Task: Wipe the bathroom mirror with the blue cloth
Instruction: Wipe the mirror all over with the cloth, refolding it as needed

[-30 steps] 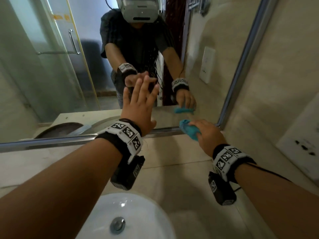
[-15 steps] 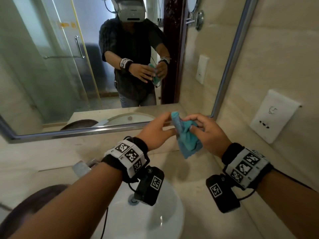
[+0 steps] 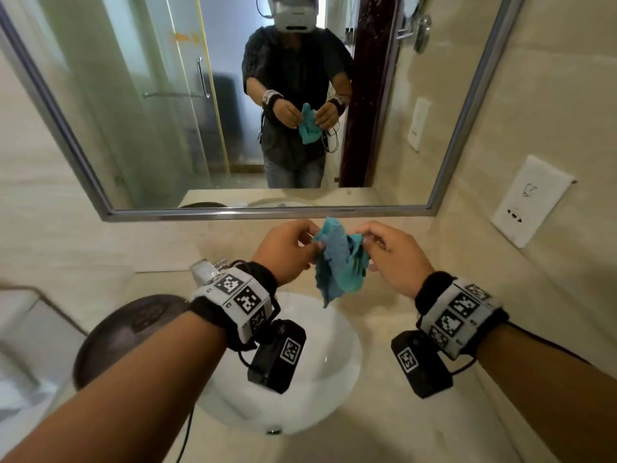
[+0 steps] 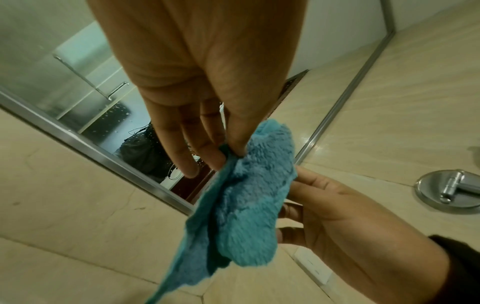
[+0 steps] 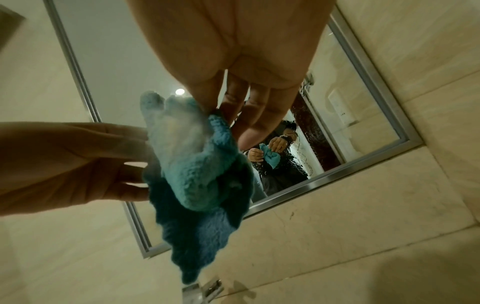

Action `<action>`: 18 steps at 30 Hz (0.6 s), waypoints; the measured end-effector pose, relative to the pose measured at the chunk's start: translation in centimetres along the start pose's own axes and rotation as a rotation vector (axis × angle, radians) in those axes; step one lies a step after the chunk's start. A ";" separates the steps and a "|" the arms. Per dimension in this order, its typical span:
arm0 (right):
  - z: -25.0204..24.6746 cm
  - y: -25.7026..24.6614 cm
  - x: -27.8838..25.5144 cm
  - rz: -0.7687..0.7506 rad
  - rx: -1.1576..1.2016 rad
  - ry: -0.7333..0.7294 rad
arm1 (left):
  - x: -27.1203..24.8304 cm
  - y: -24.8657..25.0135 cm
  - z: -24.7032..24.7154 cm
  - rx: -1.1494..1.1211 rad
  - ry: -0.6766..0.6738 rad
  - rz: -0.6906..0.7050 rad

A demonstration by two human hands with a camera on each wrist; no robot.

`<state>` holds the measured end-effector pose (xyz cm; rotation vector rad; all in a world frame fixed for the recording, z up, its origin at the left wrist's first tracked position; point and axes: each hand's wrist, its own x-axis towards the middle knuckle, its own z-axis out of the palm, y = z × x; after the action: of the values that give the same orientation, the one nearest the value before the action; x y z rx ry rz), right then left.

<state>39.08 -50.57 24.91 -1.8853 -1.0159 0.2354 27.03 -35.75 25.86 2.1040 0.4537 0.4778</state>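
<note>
The blue cloth (image 3: 339, 262) hangs crumpled between both hands, above the basin and just below the mirror (image 3: 167, 111). My left hand (image 3: 312, 245) pinches its upper left edge between thumb and fingertips; the left wrist view shows that pinch (image 4: 228, 152) on the fluffy cloth (image 4: 249, 205). My right hand (image 3: 365, 240) pinches the upper right edge, and the right wrist view shows this grip (image 5: 215, 111) on the cloth (image 5: 197, 164). Neither hand touches the mirror glass (image 5: 130, 61), which reflects the person holding the cloth.
A white basin (image 3: 320, 379) sits below the hands, with a metal tap (image 3: 207, 269) at its back left. A dark round bowl (image 3: 127, 329) lies to the left. A white wall socket (image 3: 531, 202) is on the right wall beside the mirror's metal frame (image 3: 267, 213).
My left hand has left the mirror glass and my right hand has pulled the cloth away from the mirror's lower edge. Both hands now pinch the cloth over the basin.
</note>
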 end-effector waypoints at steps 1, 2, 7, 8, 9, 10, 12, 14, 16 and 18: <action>0.4 -0.5 -0.4 0.025 0.048 -0.051 | -0.7 -0.1 -0.1 -0.007 0.019 -0.015; 0.7 -1.1 -0.8 0.055 0.107 -0.105 | -1.3 -0.2 -0.4 -0.014 0.038 -0.026; 2.5 -4.0 -1.5 0.037 0.181 -0.192 | -2.7 -0.9 -3.0 0.009 0.042 -0.033; 2.9 -4.3 -1.4 0.018 0.139 -0.177 | -2.9 -1.0 -3.5 0.005 0.035 -0.028; 3.4 -4.4 -1.1 0.011 0.094 -0.156 | -3.0 -1.1 -4.1 0.001 0.028 -0.022; 3.8 -4.6 -0.8 0.009 0.050 -0.135 | -3.1 -1.4 -4.8 -0.008 0.021 -0.015; 4.9 -5.0 -0.2 -0.006 -0.031 -0.115 | -3.2 -2.3 -6.3 -0.037 0.003 -0.013; 6.2 -5.4 0.6 -0.006 -0.056 -0.083 | -3.2 -3.3 -8.0 -0.018 -0.023 -0.024; 7.4 -5.9 1.4 0.033 -0.029 0.003 | -3.2 -4.5 -9.8 0.042 -0.045 -0.029; 8.2 -6.5 2.4 0.073 -0.005 0.101 | -3.1 -5.7 -11.9 0.082 -0.067 -0.034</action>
<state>32.64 -42.13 26.36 -1.9211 -0.8814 0.1787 17.68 -25.98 26.73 2.1800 0.4766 0.3734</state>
